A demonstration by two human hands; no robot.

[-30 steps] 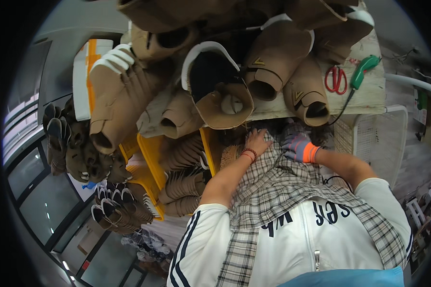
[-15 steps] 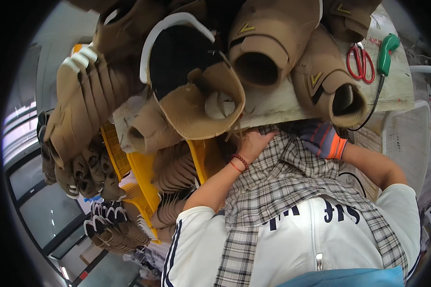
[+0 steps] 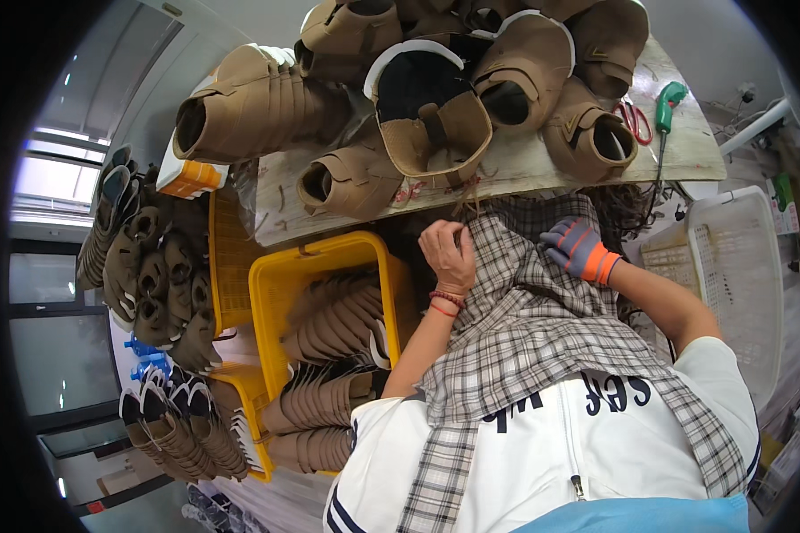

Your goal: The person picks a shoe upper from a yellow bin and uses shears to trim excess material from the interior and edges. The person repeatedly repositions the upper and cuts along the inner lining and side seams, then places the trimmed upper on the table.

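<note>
In front of my lap, just under the table edge, is my bare left hand [image 3: 448, 256], with beaded and red bands at the wrist. Its fingers are curled, and I cannot see anything in them. My right hand [image 3: 580, 248], in a grey and orange work glove, rests against the checked apron [image 3: 524, 275] with bent fingers; whether they pinch the cloth is hidden. Closest above the hands, a brown shoe upper [image 3: 404, 158] with black lining and a white rim lies on the table [image 3: 507, 182], its opening toward me. Another brown upper [image 3: 351, 182] lies left of it.
More brown uppers are piled at the table's back, with a nested stack [image 3: 258, 111] at left. Red-handled scissors [image 3: 636, 123] and a green corded hand tool [image 3: 669, 102] lie at right. Yellow crates [image 3: 256, 302] of uppers stand left below; a white basket [image 3: 751, 266] stands right.
My view has drawn back, showing more of the table and crates. My left hand has come off the apron by the table edge; the right hand stays on the apron, its fingers now more visible.
</note>
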